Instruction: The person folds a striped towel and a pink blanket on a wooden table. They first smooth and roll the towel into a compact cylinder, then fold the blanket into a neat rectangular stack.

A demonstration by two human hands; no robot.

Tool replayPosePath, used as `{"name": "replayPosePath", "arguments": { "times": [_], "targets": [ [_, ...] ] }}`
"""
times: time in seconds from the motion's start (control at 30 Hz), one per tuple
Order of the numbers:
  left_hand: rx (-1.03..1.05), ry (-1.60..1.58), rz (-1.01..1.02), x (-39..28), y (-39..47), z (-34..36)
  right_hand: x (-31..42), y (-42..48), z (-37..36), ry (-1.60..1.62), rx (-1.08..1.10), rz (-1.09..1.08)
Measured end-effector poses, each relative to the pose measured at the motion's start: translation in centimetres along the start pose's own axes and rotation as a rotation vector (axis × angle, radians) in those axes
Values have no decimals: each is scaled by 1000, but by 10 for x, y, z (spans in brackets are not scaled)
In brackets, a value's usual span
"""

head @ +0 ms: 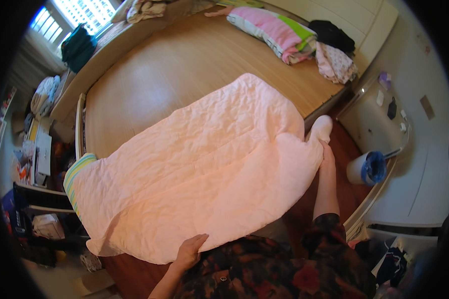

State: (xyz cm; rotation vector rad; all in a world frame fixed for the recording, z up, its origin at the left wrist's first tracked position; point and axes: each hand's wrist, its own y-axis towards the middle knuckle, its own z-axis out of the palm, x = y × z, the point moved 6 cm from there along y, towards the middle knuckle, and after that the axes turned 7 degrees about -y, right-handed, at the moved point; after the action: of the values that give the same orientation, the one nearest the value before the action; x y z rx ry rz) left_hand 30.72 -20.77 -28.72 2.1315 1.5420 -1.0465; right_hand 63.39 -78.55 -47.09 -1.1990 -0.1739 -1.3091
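A pale pink quilted blanket lies spread over the near part of a wooden bed platform, its near side hanging past the edge. At the lower middle, my left hand grips the blanket's near edge close to my body. My right hand is closed around a bunched corner at the right, and a rounded flap of cloth sticks up above it. Yellow, blue and white stripes show on the blanket's turned left end. Shallow wrinkles run across the cloth. The fingers under each held edge are partly hidden.
A pink, white and green folded bedding bundle lies at the far right, beside black cloth and patterned cloth. A bin with blue liner stands at right. A teal bag rests by the window.
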Motion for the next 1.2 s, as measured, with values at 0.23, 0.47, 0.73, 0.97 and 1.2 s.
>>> {"name": "replayPosePath", "arguments": {
  "times": [0.23,0.47,0.73,0.97,1.2],
  "targets": [
    [-71,54,-38,35,-27,23,4,1,246,-618,6,-671],
    [-113,9,-38,55,-41,22,-354,-327,466,-1827,1460,-748],
    [-152,36,-66,77,-64,18,-388,-335,455,-1911,1535,-622],
    [-131,48,-104,75,-65,12,-32,-37,334,-764,333,-697],
    [-118,-73,-110,75,-50,3,-2,9,126,-916,-513,-580]
  ]
}}
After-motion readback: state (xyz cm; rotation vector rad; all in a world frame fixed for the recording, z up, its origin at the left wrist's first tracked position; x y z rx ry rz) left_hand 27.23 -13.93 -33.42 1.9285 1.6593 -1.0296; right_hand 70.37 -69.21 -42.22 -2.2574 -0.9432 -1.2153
